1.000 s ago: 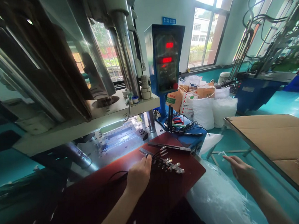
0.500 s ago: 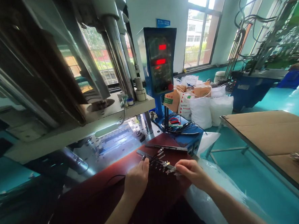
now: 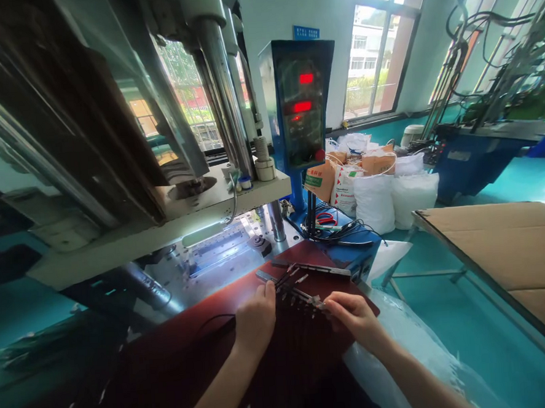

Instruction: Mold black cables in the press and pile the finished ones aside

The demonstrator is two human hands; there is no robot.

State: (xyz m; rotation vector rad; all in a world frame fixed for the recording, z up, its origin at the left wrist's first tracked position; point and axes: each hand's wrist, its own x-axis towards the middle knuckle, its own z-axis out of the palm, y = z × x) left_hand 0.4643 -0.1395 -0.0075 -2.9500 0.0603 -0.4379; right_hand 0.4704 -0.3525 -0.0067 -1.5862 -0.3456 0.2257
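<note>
A bunch of thin black cables with small metal plug ends (image 3: 295,287) lies fanned out on a dark red mat (image 3: 281,351) in front of a moulding press. My left hand (image 3: 255,321) is closed on the black cable bundle and presses it to the mat. My right hand (image 3: 356,316) pinches the metal plug ends at the right side of the fan. A flat metal bar (image 3: 320,267) lies just beyond the plugs on the mat.
The press's lit mould plate (image 3: 220,247) and steel columns (image 3: 221,84) stand close ahead. A blue control box (image 3: 301,104) with red digits stands to the right of them. White and brown sacks (image 3: 382,191) sit on the floor. A cardboard-topped table (image 3: 500,239) is at the right, clear plastic sheeting (image 3: 424,348) below my right arm.
My right hand came in from the open space at the right and took hold of the plug ends. My left hand stayed on the cable bundle.
</note>
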